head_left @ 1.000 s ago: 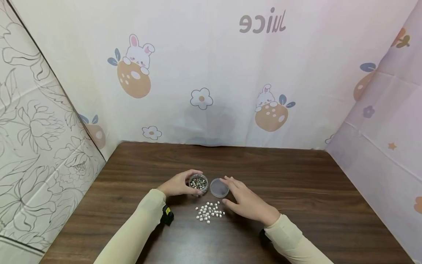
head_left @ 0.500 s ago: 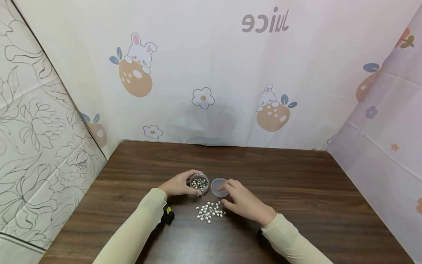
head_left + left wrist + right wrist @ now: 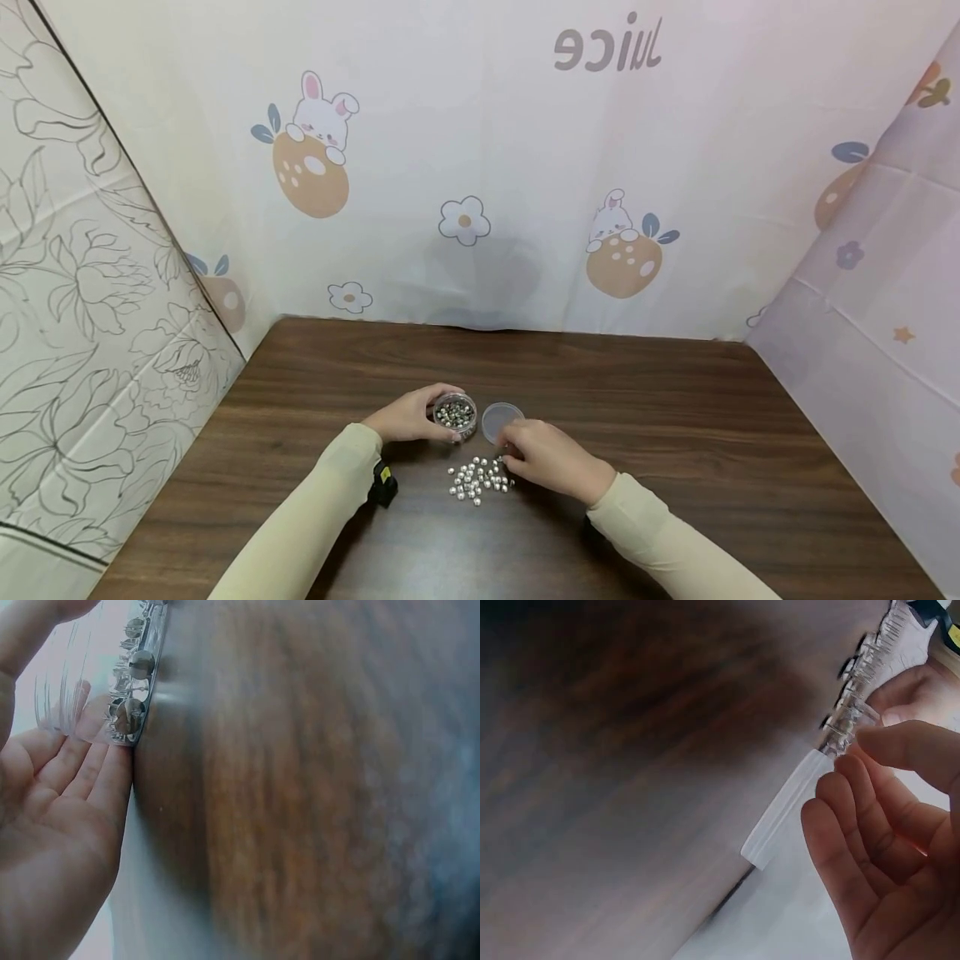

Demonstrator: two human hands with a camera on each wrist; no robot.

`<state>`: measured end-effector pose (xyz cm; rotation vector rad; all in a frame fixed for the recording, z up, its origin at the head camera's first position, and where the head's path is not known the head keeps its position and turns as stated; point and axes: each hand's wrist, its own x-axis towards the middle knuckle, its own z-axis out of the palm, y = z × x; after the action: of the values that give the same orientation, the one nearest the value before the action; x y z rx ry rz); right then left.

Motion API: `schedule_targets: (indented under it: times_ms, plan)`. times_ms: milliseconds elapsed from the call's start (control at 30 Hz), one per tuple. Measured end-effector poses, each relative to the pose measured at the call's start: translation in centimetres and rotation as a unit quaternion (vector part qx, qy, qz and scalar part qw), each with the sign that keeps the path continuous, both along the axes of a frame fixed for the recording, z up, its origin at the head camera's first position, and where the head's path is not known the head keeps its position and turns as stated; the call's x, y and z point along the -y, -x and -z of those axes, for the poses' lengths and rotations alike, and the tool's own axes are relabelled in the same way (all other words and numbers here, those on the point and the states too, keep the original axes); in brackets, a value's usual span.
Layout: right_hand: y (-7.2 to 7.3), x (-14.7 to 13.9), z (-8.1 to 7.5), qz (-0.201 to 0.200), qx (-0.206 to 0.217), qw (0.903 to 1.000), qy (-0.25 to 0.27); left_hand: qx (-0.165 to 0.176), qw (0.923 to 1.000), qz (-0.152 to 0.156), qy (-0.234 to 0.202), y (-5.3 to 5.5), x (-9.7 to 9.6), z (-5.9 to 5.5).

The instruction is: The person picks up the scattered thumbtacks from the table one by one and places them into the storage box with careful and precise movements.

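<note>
A round clear tub (image 3: 455, 415) holds many silver thumbtacks. My left hand (image 3: 411, 414) grips its side, thumb in front and fingers behind; the left wrist view shows those fingers (image 3: 75, 769) against the clear wall and tacks (image 3: 127, 712) inside. In front of the tub, a loose pile of silver thumbtacks (image 3: 476, 483) lies on the table. My right hand (image 3: 551, 454) is at the pile's right edge, fingers curled. In the right wrist view its thumb (image 3: 900, 746) and index fingertip come close together beside the tacks (image 3: 851, 705); whether one is pinched between them is unclear.
A round clear lid (image 3: 501, 421) lies on the table right of the tub, just behind my right fingers. The brown wooden table (image 3: 637, 392) reaches back to a patterned curtain (image 3: 525, 167). Black wrist cameras (image 3: 384, 485) sit under my sleeves.
My right hand has drawn back from over the lid toward the pile's right edge, its fingers curling in. The left hand keeps holding the tub in place.
</note>
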<state>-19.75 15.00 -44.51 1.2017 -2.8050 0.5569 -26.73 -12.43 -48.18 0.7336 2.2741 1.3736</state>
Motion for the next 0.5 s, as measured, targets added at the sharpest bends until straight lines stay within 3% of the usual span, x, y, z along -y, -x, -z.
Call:
schedule_targets:
  times_ms: [500]
  plan:
    - [0.84, 0.82, 0.35, -0.009, -0.009, 0.9987, -0.049, 0.004, 1.0000, -0.004, -0.001, 0.03, -0.02, 0.05]
